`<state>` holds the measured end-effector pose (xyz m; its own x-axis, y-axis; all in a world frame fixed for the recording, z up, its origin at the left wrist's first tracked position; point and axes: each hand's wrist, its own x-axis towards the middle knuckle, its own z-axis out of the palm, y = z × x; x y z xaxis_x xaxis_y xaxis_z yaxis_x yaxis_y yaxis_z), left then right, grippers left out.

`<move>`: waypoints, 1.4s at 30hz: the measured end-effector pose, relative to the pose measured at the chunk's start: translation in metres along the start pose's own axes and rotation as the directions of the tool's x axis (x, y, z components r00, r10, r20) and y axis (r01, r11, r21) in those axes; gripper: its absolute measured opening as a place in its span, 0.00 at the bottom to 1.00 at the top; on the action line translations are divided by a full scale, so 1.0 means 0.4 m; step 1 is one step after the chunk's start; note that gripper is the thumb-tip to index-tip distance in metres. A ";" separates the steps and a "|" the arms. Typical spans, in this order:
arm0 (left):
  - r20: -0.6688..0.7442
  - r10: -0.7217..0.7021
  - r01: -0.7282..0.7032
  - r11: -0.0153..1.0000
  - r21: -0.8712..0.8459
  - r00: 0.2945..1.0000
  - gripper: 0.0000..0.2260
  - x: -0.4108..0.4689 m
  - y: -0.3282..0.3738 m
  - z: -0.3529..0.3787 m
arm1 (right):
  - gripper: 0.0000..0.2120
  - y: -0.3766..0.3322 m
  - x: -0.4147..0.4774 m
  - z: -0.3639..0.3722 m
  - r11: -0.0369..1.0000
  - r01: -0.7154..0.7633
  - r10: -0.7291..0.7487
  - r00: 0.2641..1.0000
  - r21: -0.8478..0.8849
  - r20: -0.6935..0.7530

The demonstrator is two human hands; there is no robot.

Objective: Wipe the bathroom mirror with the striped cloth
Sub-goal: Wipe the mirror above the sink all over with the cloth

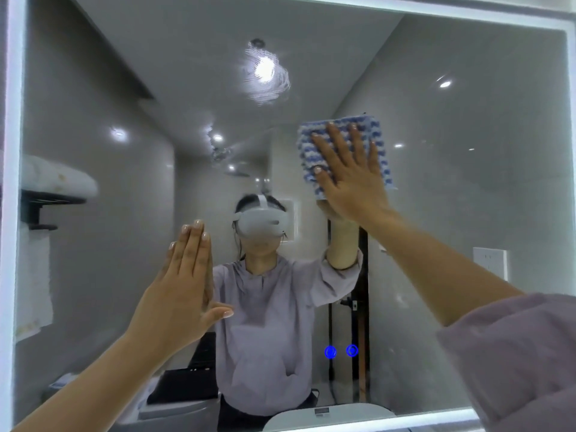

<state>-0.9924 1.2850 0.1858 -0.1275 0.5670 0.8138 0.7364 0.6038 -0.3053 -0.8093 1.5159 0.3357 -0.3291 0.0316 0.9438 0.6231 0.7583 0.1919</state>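
The single head-worn camera faces the mirror [436, 213] squarely from close range, tilted slightly upward, its wide-angle view taking in nearly the whole lit frame [9, 213] and, reflected, its own wearer.

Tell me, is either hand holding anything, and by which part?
The right hand presses the striped cloth flat against the mirror, palm and spread fingers over its middle and lower part, not gripping an edge. The left hand holds nothing.
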 end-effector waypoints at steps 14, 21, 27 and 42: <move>-0.007 0.009 -0.009 1.000 -0.012 1.000 0.50 0.001 -0.001 0.008 | 0.29 -0.083 0.016 0.008 0.988 -0.144 0.147 0.987 0.055 -0.057; -0.007 -0.001 0.001 0.999 -0.037 1.000 0.49 0.007 0.000 0.014 | 0.28 -0.341 0.089 0.010 0.982 0.187 -0.187 0.982 -0.001 -0.011; -0.039 0.013 -0.014 1.000 -0.025 0.999 0.50 0.006 -0.005 0.022 | 0.27 -0.348 0.145 -0.007 0.954 0.298 -0.298 0.955 -0.018 0.003; -0.034 0.009 -0.010 0.999 -0.033 0.999 0.52 0.004 -0.005 0.018 | 0.27 -0.035 0.180 -0.046 0.993 -0.105 0.109 0.992 0.062 -0.071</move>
<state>-0.9989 1.2888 0.1843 -0.0983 0.5526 0.8277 0.7591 0.5794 -0.2967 -0.8287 1.4955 0.4059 -0.2082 0.0682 0.9757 0.6088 0.7898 0.0747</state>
